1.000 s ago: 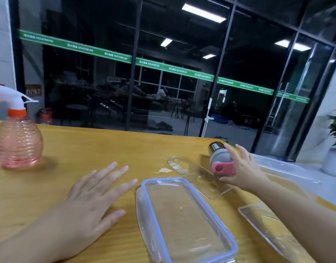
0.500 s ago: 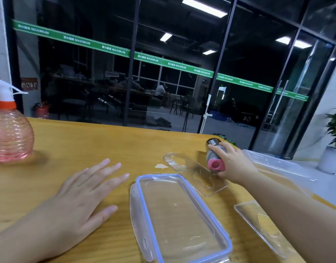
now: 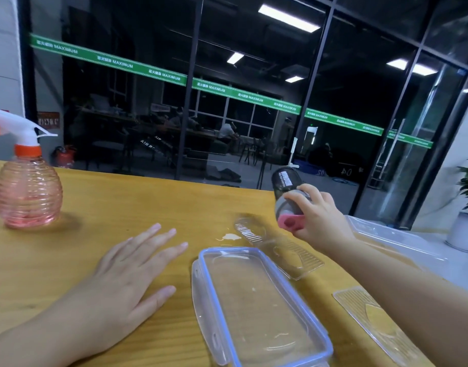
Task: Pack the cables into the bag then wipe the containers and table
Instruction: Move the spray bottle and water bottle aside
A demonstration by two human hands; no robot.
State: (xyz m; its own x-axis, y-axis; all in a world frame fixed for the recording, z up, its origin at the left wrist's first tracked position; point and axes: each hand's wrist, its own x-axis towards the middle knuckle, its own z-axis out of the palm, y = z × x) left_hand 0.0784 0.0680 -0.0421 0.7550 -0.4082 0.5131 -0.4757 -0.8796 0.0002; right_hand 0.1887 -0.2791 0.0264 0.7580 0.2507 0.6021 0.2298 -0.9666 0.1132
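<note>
My right hand (image 3: 320, 221) has lifted the dark, grey-capped bottle with the pink strap (image 3: 287, 194) off the yellow wooden counter (image 3: 121, 202); a second ago it stood lower, down by the ridged clear plastic tray insert (image 3: 277, 250), and now it hangs above the far end of that insert. My grip is closed around the bottle's grey cap end, fingers curled over it and the pink strap against my palm. My left hand (image 3: 127, 274) has not moved: it lies flat on the counter with the fingers straight and spread, holding nothing.

I read this as clearing the bottle out of the way so the containers can be wiped. No cables or bag show anywhere, so I judge the packing part is either done or out of sight. No cloth is in view either, so the wiping itself looks not yet begun.

The clear rectangular plastic container with the blue rim (image 3: 259, 308) sits just in front of me, between my two arms. Its long axis runs from near my right elbow away and to the left, and its open side seems to face up, though I cannot be sure. A second clear container (image 3: 391, 234) lies beyond my right wrist, and another ridged insert (image 3: 378, 321) lies by my right forearm. A small pale wet spot (image 3: 231, 237) marks the counter beyond the blue rim. The pink ribbed spray bottle with the white trigger (image 3: 26, 192) stands upright, well apart to the left, nozzle pointing right.
</note>
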